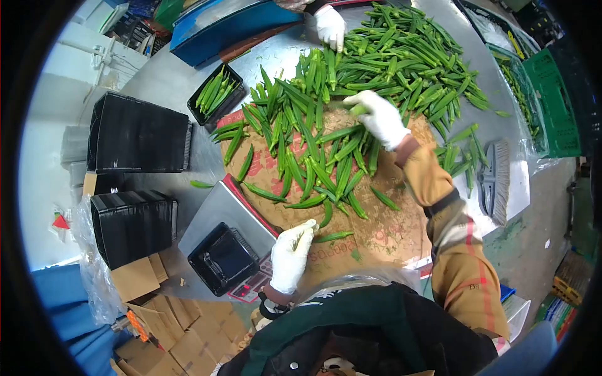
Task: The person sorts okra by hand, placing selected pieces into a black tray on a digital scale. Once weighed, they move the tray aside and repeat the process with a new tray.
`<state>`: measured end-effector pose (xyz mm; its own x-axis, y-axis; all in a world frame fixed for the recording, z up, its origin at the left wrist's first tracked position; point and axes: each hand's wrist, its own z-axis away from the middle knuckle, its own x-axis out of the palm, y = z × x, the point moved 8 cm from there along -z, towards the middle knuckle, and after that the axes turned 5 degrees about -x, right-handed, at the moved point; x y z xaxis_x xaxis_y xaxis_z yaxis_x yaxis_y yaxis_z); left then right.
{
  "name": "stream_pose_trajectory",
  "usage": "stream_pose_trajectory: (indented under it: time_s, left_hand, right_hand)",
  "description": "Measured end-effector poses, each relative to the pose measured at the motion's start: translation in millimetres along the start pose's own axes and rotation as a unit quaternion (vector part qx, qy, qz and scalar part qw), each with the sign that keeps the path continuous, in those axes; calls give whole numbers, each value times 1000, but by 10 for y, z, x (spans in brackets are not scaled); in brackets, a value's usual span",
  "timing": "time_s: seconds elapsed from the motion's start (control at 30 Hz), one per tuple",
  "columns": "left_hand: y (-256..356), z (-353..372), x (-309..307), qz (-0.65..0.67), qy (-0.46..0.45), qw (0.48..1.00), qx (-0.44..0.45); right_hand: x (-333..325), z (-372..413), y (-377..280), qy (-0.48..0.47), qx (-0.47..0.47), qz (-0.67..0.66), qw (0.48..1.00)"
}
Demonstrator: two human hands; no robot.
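A large heap of green okra (pixel 401 56) covers the far part of the table and spreads thinly over a flat brown cardboard sheet (pixel 389 232). My right hand (pixel 379 118), in a white glove, reaches to the heap with its fingers closed around an okra pod. Low on the cardboard, my left hand (pixel 291 254), also gloved, pinches the end of a curved okra pod (pixel 327 214). Just left of it, a black plastic tray (pixel 224 258) rests on a weighing scale (pixel 207 213); no okra shows in it. Another black tray (pixel 216 94) holds several pods.
Two stacks of black trays (pixel 138 135) stand at the left. Across the table a co-worker's gloved hand (pixel 330 28) touches the heap. A grey brush (pixel 495 182) lies at the right edge, near a green crate (pixel 552 100). Cardboard boxes (pixel 188 332) sit below left.
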<state>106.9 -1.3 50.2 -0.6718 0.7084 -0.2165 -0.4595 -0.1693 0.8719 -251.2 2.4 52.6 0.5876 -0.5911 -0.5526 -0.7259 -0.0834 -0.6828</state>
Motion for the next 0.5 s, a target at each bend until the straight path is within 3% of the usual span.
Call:
stream_pose_trajectory:
  time_s: [0.07,0.13,0.2,0.27,0.33,0.4,0.43,0.47,0.5]
  left_hand:
    - [-83,36,6,-23,0,1000,18]
    - [-111,67,42,-21,-10,1000,15]
    - [-113,88,80,-39,-27,999,24]
    - [-147,101,120,-54,-34,997,38]
    - [-145,130,175,-51,-45,997,41]
    - [-95,171,259,-64,-58,995,51]
    - [-77,193,309,-64,-68,994,52]
    - [-62,217,362,-64,-77,994,53]
    - [-53,251,417,-64,-84,993,52]
  right_hand:
    - [-445,374,128,85,269,-192,940]
    - [-1060,825,-232,122,258,-161,945]
    - [-1409,1650,-286,86,339,-148,925]
    - [-1690,2541,-472,-18,429,-99,898]
    - [-1910,3606,-538,-156,525,-16,836]
    - [-1962,4557,-647,-177,576,-72,795]
    - [-2026,4998,-628,-215,547,25,808]
    - [-2100,5261,-620,-252,513,123,811]
    - [-2079,4871,-824,-331,543,165,754]
